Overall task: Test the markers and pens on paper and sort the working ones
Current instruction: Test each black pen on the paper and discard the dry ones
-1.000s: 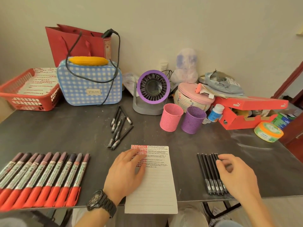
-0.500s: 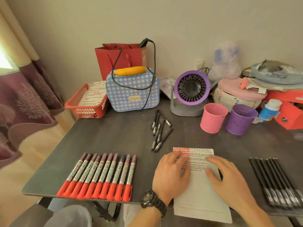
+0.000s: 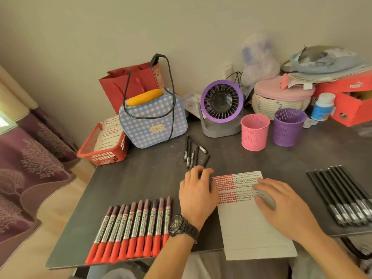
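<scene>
Left hand (image 3: pixel 197 190) slid off paper (image 3: pixel 245 228) toward loose pens (image 3: pixel 192 158), released; right hand (image 3: pixel 281 202) flat on paper, released.

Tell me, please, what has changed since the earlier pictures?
The right hand left the row of black pens and moved left onto the paper, resting flat. The left hand slid off the paper toward the loose pens; no grip is clear. The red markers, pens and paper stayed put.

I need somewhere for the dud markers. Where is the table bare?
Bare tabletop lies between the red basket and the marker row, left of the loose pens. Another patch lies between the pink cup, the paper and the black pen row. The back right is crowded.
</scene>
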